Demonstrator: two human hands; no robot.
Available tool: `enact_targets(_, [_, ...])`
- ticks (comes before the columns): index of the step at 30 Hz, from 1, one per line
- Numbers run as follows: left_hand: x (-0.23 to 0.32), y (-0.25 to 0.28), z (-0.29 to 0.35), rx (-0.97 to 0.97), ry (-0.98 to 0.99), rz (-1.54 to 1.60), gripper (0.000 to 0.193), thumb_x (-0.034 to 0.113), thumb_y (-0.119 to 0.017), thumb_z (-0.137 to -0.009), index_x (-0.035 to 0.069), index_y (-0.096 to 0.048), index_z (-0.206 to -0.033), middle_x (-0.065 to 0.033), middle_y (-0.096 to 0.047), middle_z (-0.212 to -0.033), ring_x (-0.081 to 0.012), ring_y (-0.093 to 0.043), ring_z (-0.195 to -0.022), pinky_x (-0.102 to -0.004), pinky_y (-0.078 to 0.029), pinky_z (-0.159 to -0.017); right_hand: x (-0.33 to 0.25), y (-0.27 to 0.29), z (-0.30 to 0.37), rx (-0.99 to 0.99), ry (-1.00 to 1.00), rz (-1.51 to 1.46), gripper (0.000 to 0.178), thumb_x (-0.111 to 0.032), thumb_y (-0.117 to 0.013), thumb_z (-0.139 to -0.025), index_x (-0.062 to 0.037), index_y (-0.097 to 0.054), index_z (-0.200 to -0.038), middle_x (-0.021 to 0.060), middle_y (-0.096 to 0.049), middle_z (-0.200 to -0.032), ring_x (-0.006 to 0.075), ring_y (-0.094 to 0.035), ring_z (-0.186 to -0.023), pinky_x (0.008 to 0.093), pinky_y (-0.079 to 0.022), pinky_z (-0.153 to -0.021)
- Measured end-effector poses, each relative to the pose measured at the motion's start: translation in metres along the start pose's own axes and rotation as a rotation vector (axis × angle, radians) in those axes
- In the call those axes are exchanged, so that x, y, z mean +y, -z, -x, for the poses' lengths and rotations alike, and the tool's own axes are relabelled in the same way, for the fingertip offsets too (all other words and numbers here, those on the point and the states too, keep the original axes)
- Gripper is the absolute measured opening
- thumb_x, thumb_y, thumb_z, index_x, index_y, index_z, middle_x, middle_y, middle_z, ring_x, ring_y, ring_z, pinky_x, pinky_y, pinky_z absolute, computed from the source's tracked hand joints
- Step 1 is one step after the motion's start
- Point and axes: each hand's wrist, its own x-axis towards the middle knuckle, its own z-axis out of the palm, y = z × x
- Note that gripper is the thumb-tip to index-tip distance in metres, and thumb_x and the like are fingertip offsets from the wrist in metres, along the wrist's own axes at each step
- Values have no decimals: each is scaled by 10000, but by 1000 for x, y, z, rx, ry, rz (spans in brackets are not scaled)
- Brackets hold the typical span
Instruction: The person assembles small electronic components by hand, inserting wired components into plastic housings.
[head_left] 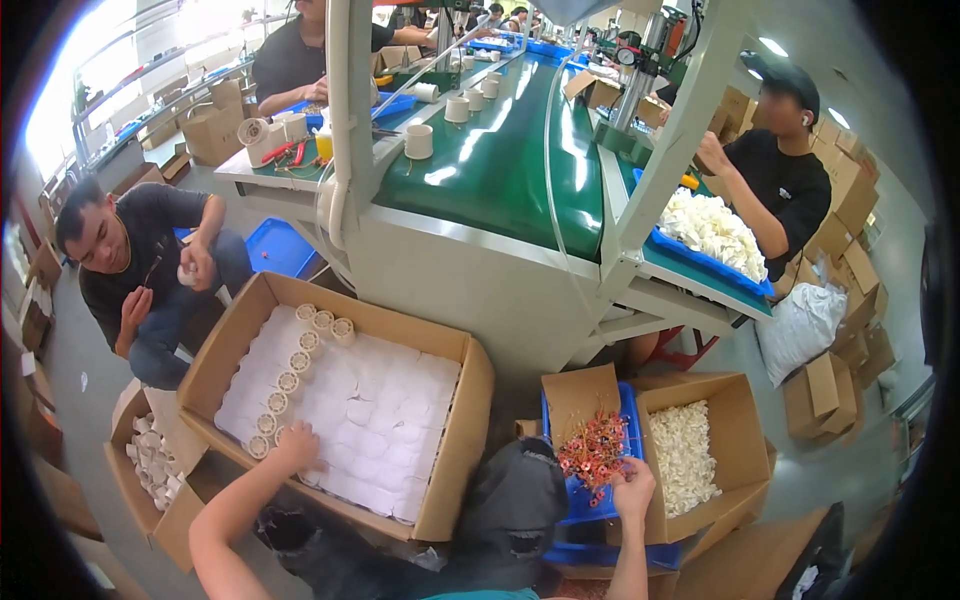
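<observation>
My left hand (297, 447) reaches into a large cardboard box (455, 440), fingers curled at the near end of a line of white round plastic parts (288, 382). The part at its fingertips is mostly covered by the hand. These parts stand upright on a white layer (375, 400) in the box. On the right, my right hand (632, 487) is closed in a pinch at the edge of a heap of small red pieces with wires (592, 447). The heap lies in a blue tray (632, 405); what the fingers pinch is too small to make out.
Right of the tray stands a carton of cream-coloured pieces (685, 450). A smaller carton of white parts (150, 460) is at the left. Ahead runs a green conveyor (490, 160) on a metal frame. A crouching person (150, 240) and a person in a cap (785, 170) work nearby.
</observation>
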Motion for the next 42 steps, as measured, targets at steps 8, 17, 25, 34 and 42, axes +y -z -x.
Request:
enact_targets(8, [-29,-77,-29,128,-37,-188,633,464,-788,-675,65,-661,-1151,-133,-570,-1248,-302,-481,-1225,-471,-388,-998,-10,38,-12,294,149,-314,143,79,-656,-811,51,-682,-949,81,-592,-857,143,-607,-635,266,-483,-549])
enact_targets(17, [-37,-41,-13,40,80,-199,379,273,-701,-771,62,-692,-1085,-142,-641,-1113,-304,-574,-1115,-460,-409,-947,-3,38,-5,159,-14,-261,215,77,-649,-822,48,-682,-1033,80,-628,-909,137,-608,-736,270,-501,-654])
enact_targets(25, [43,100,33,582,-183,1034,745,224,-863,-689,16,-434,-1262,-157,-644,-1034,-274,-656,-922,-417,-523,-833,-98,12,23,-232,49,-650,200,86,-594,-883,81,-677,-1065,131,-653,-1003,182,-698,-791,265,-569,-676])
enact_targets(34, [169,158,77,419,-714,1490,495,204,-891,-687,24,-637,-1072,-99,-636,-1130,-180,-627,-1014,-325,-495,-894,-146,-35,71,-1075,-49,-993,227,75,-623,-888,77,-679,-1108,158,-648,-1063,246,-706,-873,299,-582,-749])
enact_targets(42, [183,167,89,20,-435,1487,481,266,-877,-703,14,-621,-1022,-67,-694,-888,-140,-654,-839,-298,-528,-768,-139,-27,65,-921,276,-659,192,69,-661,-852,49,-715,-1035,108,-665,-1015,184,-697,-862,271,-573,-762])
